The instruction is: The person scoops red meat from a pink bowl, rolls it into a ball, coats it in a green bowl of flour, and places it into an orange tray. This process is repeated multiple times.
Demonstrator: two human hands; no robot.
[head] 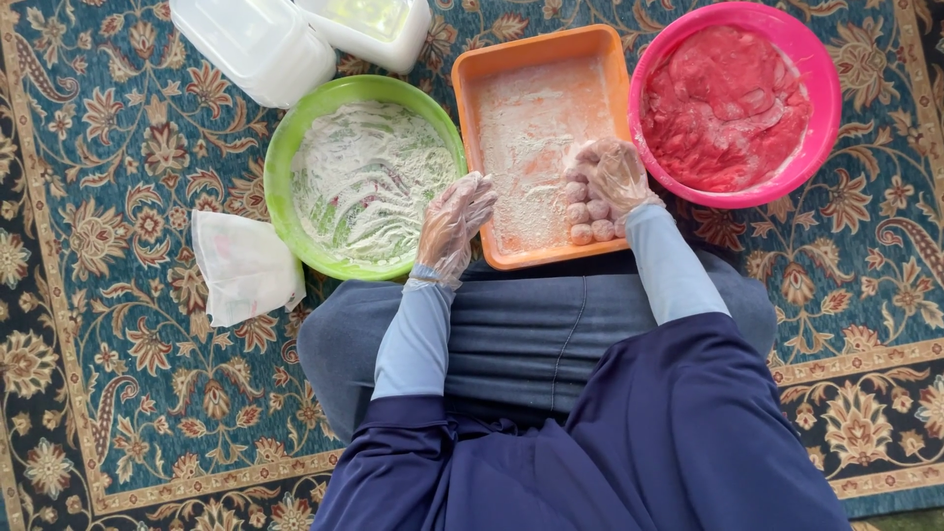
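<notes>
I sit on a patterned carpet with an orange rectangular tray [472,74] dusted with flour in front of me. Several small floured balls [586,212] lie in its near right corner. My right hand [615,172], in a clear plastic glove, rests over those balls with fingers curled on one. My left hand [454,221], also gloved, hovers open between the tray's left edge and a green bowl [280,162] that holds flour. A pink bowl [821,108] of red minced mixture stands to the right of the tray.
Two white plastic containers [256,44] stand beyond the green bowl. A crumpled white plastic bag [244,267] lies on the carpet to the left. My folded legs in grey cloth [511,334] are just below the tray.
</notes>
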